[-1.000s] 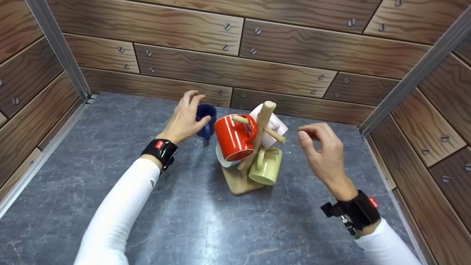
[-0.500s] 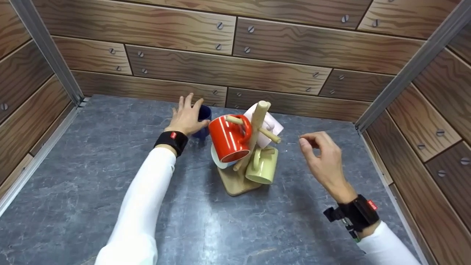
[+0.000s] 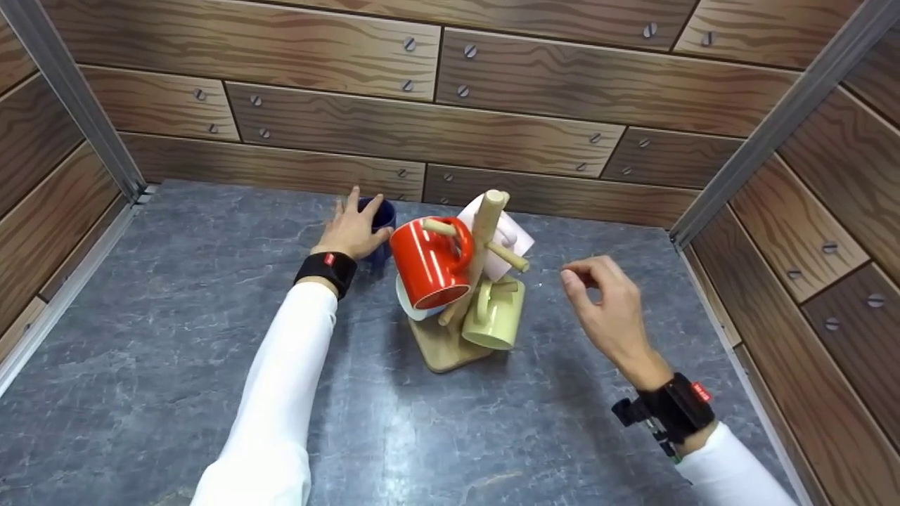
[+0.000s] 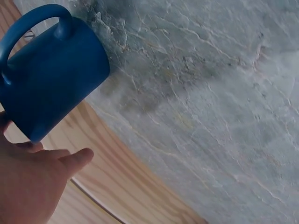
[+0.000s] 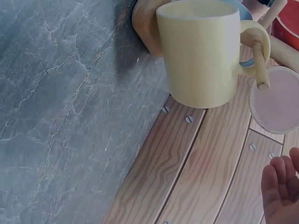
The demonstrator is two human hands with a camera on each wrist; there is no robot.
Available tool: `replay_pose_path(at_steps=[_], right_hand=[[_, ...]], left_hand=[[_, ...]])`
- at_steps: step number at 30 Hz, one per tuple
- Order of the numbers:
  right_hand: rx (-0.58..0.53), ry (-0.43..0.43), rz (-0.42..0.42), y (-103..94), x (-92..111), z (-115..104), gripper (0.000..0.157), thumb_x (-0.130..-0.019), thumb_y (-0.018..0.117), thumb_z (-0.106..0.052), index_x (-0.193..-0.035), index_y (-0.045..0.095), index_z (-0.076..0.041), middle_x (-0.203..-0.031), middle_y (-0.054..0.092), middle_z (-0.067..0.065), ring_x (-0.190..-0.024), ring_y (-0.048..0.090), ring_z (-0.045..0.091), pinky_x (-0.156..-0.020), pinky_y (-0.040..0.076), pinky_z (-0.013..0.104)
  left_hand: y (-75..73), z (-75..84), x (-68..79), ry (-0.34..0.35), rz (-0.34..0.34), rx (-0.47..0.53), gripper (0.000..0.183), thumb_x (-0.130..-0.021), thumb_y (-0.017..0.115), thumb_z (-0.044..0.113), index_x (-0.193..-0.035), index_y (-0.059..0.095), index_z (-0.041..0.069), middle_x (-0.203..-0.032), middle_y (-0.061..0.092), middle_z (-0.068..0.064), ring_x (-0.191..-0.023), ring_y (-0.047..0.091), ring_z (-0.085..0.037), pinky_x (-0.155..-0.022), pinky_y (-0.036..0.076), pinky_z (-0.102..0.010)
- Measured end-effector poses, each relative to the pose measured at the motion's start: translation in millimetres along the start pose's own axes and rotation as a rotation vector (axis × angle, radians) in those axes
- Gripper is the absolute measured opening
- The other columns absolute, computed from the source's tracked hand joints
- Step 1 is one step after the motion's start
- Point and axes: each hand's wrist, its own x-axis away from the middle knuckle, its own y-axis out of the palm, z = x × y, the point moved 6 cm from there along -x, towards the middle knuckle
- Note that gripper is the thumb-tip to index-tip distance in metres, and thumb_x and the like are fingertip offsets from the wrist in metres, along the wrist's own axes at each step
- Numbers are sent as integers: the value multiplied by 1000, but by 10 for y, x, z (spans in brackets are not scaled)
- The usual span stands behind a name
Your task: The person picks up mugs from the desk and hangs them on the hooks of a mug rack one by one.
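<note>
My left hand is over the dark blue mug, fingers spread at its rim. In the left wrist view, the blue mug shows its handle, and the left hand lies beside the rim; some fingers are hidden behind it. To the right of the wooden mug tree, my right hand hovers with loosely curled fingers and nothing in them. On the tree hang a red mug, a pale pink mug and a yellow-green mug. A light blue mug is mostly hidden behind the red one.
The tree's wooden base stands on a grey marbled tabletop. Bare pegs such as the right-hand peg stick out from its post. Wood-patterned walls enclose the back and both sides.
My left hand has moved from beside the blue mug to over its rim, its fingers spreading. My right hand stays nearly still. The head view has shifted slightly.
</note>
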Motion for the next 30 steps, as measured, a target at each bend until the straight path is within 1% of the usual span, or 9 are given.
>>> replay_pose_path(at_steps=[5,7,9,13,16,19,22,27,30], right_hand=[[2,8,-9,8,10,6,15,-101,66,-16,-104,74,-4,-99,68,8,-88,63,14,-82,49,19],[2,7,-7,6,10,7,15,-100,66,-16,-104,74,-3,-98,68,8,-88,63,15,-82,49,19],[-2,7,-2,1,8,5,14,-100,66,-15,-104,74,-3,-98,68,7,-88,63,15,-82,49,18],[-5,14,6,-19,5,6,14,-100,66,-15,-103,74,-4,-98,68,6,-87,63,14,-82,49,18],[-3,22,7,-30,3,6,14,-100,66,-15,-103,74,-4,-97,68,6,-87,62,14,-82,48,19],[-2,23,4,-32,1,4,15,-100,66,-16,-103,74,-4,-97,69,6,-87,62,14,-82,48,19],[-1,20,-1,-29,3,6,15,-100,66,-16,-103,74,-3,-98,69,6,-87,63,15,-82,48,18],[0,20,-7,-28,13,13,16,-101,66,-16,-104,74,-3,-99,69,6,-88,63,15,-83,49,19],[0,20,-13,-19,19,15,15,-101,66,-16,-104,74,-4,-99,68,6,-88,63,14,-83,49,20]], left_hand=[[3,19,-19,17,7,50,75,-103,61,38,-166,24,19,-168,11,-28,-147,30,-53,-117,32,-63],[-11,20,-33,10,17,73,78,-101,64,36,-166,24,18,-164,17,-31,-142,38,-53,-115,37,-61],[-32,10,-45,-11,32,97,83,-98,68,35,-166,24,18,-161,22,-33,-138,43,-54,-112,40,-62],[-66,-28,-40,-66,57,112,96,-88,76,40,-166,23,18,-157,25,-34,-132,48,-55,-108,44,-62],[-81,-49,-14,-77,68,88,100,-82,78,47,-164,29,17,-153,27,-33,-125,53,-55,-104,46,-62],[-102,-66,18,-69,78,44,94,-80,78,51,-158,41,16,-146,32,-32,-116,58,-54,-100,50,-62],[-134,-89,51,-67,83,20,85,-81,78,50,-152,48,13,-141,35,-30,-110,61,-52,-97,51,-62],[-216,-129,111,-69,100,19,79,-82,78,46,-145,50,7,-136,39,-29,-109,61,-52,-95,52,-63],[-266,-151,155,-41,121,-5,75,-82,76,45,-137,51,3,-132,49,-28,-109,61,-51,-95,52,-62]])
